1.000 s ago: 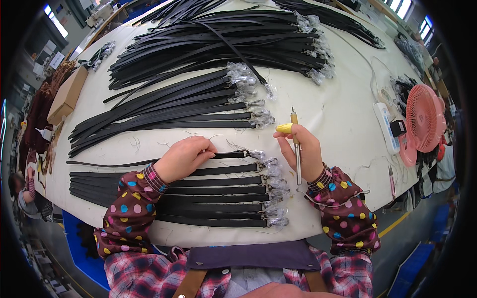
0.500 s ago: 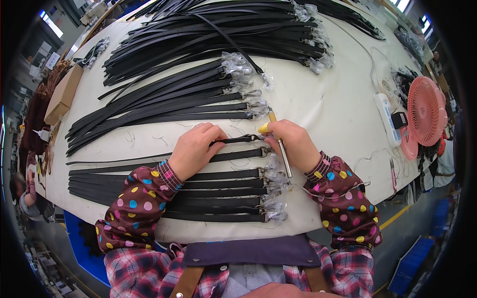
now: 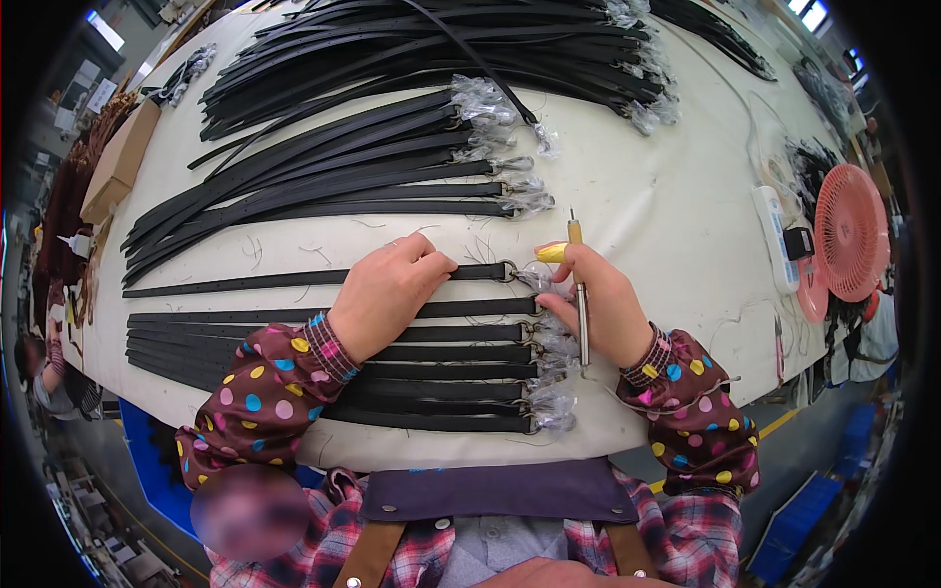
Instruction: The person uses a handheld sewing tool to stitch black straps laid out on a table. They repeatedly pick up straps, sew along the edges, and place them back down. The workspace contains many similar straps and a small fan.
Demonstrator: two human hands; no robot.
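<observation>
My left hand [image 3: 392,289] has its fingers curled on a single black strap [image 3: 480,272] that lies straight across the white table [image 3: 667,206]. The strap ends in a metal ring with a clear-wrapped fitting [image 3: 539,277]. My right hand [image 3: 608,304] grips an upright slim tool [image 3: 582,333] with a gold upper part, silver shaft and thin tip; a yellow cover is on one finger. Its thumb is beside the wrapped fittings. Below that strap lie several parallel black straps [image 3: 451,357] with wrapped ends on the right.
More straps are heaped behind [image 3: 421,54] and bundled above my hands [image 3: 323,181]. A pink fan [image 3: 851,230], power strip [image 3: 774,235] and cord lie right; a cardboard box [image 3: 123,162] left. A co-worker [image 3: 44,377] is at the far left edge; blue bins [image 3: 796,524] are below.
Both hands came together at the strap's ringed end, then my right hand moved slightly right. The strap has shifted away from the lower row and now lies straighter.
</observation>
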